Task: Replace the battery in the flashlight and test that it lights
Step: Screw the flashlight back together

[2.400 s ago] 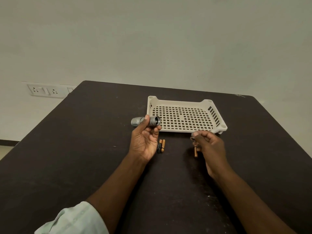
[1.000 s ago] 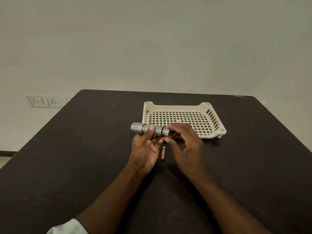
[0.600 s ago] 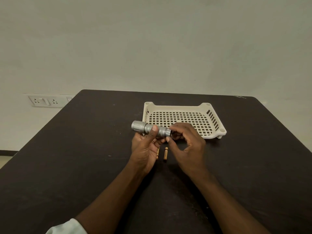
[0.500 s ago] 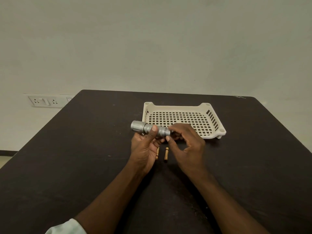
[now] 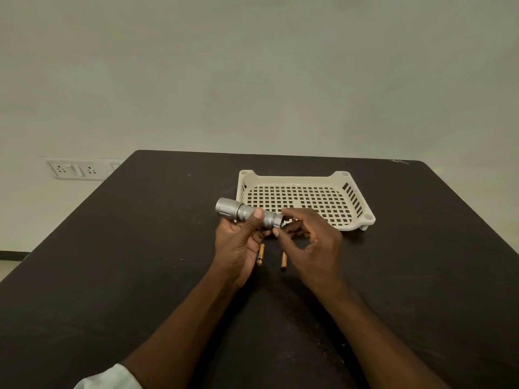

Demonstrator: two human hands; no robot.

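My left hand [image 5: 238,242] holds a silver flashlight [image 5: 241,211] level above the table, head to the left, thumb across the barrel. My right hand [image 5: 309,242] is at the flashlight's right end, fingertips pinched there. A small copper-coloured bit, seemingly a battery [image 5: 292,219], shows between those fingers; the rest is hidden. Two copper and black batteries lie on the dark table [image 5: 140,276] below the hands, one battery [image 5: 260,254] by my left palm and another battery [image 5: 284,260] by my right hand.
A cream perforated plastic tray [image 5: 362,217] sits just behind the hands, with nothing in it. A wall socket panel [image 5: 75,170] is on the wall at the far left. The table's edges run at the left and right.
2.4 s ago my right hand was down by a battery on the table; it has come up to the flashlight's right end. In the last second both hands have barely shifted.
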